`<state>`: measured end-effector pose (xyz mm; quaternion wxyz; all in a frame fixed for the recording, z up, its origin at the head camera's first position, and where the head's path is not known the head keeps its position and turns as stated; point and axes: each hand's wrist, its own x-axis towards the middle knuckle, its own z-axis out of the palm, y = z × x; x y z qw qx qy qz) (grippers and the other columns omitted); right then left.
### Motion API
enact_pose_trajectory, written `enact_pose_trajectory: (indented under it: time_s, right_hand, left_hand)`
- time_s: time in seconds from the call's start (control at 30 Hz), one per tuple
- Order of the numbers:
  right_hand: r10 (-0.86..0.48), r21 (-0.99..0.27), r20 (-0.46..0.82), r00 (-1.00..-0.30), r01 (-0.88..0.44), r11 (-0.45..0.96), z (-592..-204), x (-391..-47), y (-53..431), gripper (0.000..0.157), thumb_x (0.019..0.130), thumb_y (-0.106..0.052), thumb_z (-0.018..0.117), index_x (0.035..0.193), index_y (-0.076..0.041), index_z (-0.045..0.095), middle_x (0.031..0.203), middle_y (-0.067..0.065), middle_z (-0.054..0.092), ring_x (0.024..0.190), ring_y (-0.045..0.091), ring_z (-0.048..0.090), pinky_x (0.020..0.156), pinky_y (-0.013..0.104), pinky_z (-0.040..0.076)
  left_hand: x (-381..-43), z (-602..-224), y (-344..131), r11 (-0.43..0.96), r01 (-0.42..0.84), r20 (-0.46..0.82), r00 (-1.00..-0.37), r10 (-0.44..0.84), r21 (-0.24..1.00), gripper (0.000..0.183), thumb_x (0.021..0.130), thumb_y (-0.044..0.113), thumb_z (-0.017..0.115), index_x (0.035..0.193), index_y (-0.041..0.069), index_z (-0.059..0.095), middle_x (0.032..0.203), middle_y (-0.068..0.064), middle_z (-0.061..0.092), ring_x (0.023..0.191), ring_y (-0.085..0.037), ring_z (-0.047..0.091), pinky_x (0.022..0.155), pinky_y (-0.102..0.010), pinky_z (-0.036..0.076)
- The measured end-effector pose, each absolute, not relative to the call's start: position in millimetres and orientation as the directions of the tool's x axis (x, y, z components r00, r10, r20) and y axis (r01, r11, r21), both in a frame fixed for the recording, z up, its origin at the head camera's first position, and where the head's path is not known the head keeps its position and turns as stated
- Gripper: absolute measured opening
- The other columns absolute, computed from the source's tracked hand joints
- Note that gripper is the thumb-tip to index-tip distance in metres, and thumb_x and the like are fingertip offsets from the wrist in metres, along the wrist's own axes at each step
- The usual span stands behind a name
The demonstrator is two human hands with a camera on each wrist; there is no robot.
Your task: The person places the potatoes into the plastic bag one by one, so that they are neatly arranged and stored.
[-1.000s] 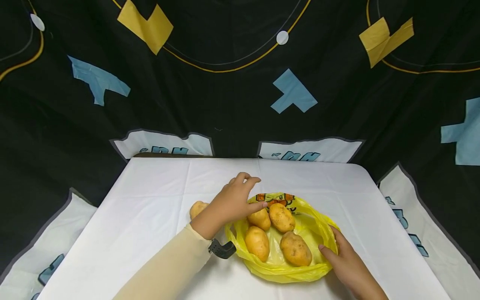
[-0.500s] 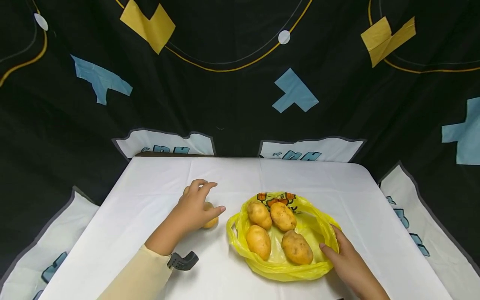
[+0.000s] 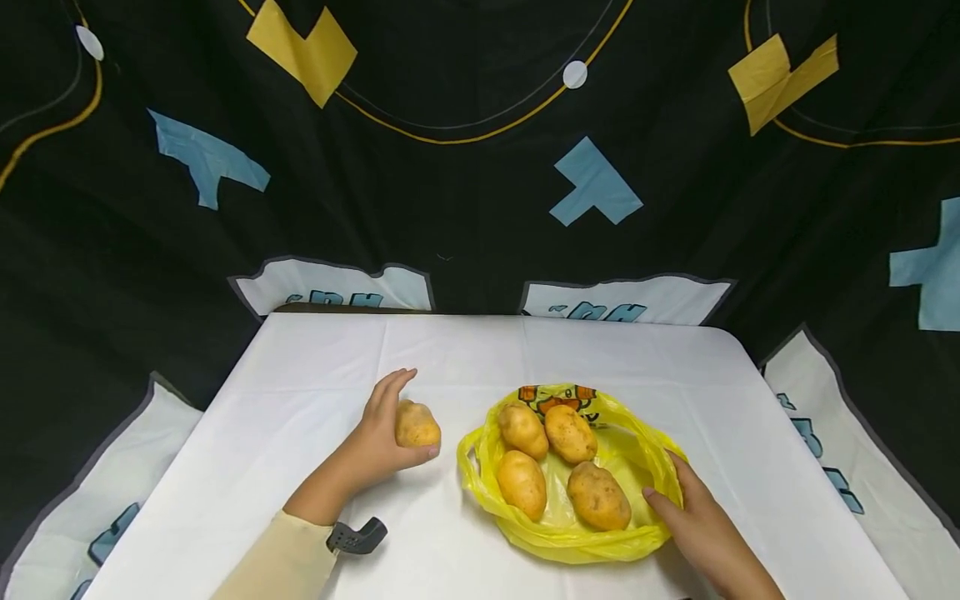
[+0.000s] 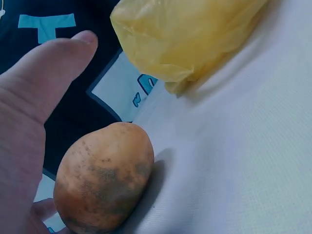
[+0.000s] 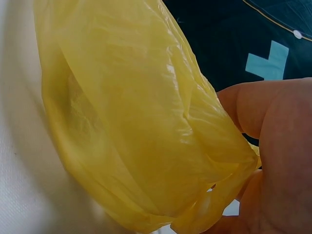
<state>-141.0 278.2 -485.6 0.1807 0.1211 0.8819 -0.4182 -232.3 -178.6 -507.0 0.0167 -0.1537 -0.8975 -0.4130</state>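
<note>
A single potato lies on the white cloth left of the yellow plastic bag. My left hand is spread beside it, thumb on the near side and fingers on the far side. In the left wrist view the thumb stands away from the potato, whose skin has dark dirty patches. At the bag's right side, my right hand pinches the rim between thumb and fingers. The right wrist view shows the thin plastic gathered at those fingers. Several potatoes lie inside the opened bag.
A white-covered table extends to a black curtain with blue and gold patches behind it. A dark band is on the left wrist, by a beige sleeve.
My left hand has moved left from over the bag to the lone potato, its fingers now around the far side. The right hand keeps its hold on the bag's rim.
</note>
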Motion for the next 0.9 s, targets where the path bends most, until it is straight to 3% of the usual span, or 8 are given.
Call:
enact_pose_trajectory:
  time_s: [0.23, 0.53, 0.73, 0.9]
  right_hand:
    - [0.067, -0.693, -0.395, -0.916, 0.345, 0.633, -486.9, -140.5, 279.8, 0.087, 0.105, -0.052, 0.055, 0.169, -0.017, 0.008, 0.174, 0.021, 0.011, 0.158, 0.049, 0.011, 0.120, 0.074, 0.017]
    - [0.065, -0.694, -0.399, -0.914, 0.348, 0.631, -489.8, -138.8, 279.1, 0.088, 0.105, -0.052, 0.055, 0.170, -0.016, 0.008, 0.174, 0.021, 0.010, 0.158, 0.050, 0.010, 0.120, 0.074, 0.016]
    - [0.054, -0.713, -0.370, -0.927, 0.321, 0.624, -488.3, -139.2, 277.1, 0.085, 0.106, -0.046, 0.056, 0.170, -0.016, 0.009, 0.174, 0.020, 0.012, 0.158, 0.048, 0.010, 0.121, 0.072, 0.016]
    - [0.053, -0.723, -0.366, -0.929, 0.320, 0.612, -486.5, -138.2, 279.0, 0.085, 0.106, -0.044, 0.057, 0.170, -0.016, 0.006, 0.174, 0.021, 0.010, 0.159, 0.049, 0.008, 0.121, 0.072, 0.014]
  left_hand:
    - [-232.1, -513.7, -177.1, 0.604, 0.310, 0.182, -0.947, 0.265, 0.735, 0.117, 0.071, 0.038, 0.097, 0.163, 0.031, 0.025, 0.168, -0.005, 0.019, 0.146, -0.040, 0.038, 0.112, -0.069, 0.041]
    - [-230.6, -528.7, -179.1, 0.679, 0.274, 0.137, -0.959, 0.249, 0.681, 0.099, 0.077, 0.034, 0.092, 0.159, 0.030, 0.037, 0.159, -0.009, 0.031, 0.139, -0.035, 0.040, 0.103, -0.061, 0.048]
    - [-232.1, -534.8, -176.8, 0.699, 0.260, 0.121, -0.963, 0.243, 0.666, 0.098, 0.075, 0.034, 0.094, 0.157, 0.032, 0.040, 0.156, -0.010, 0.034, 0.137, -0.036, 0.041, 0.103, -0.062, 0.048]
    - [-235.5, -538.9, -171.6, 0.726, 0.276, 0.128, -0.959, 0.253, 0.630, 0.085, 0.077, 0.032, 0.092, 0.150, 0.027, 0.049, 0.154, -0.012, 0.036, 0.136, -0.037, 0.043, 0.103, -0.060, 0.049]
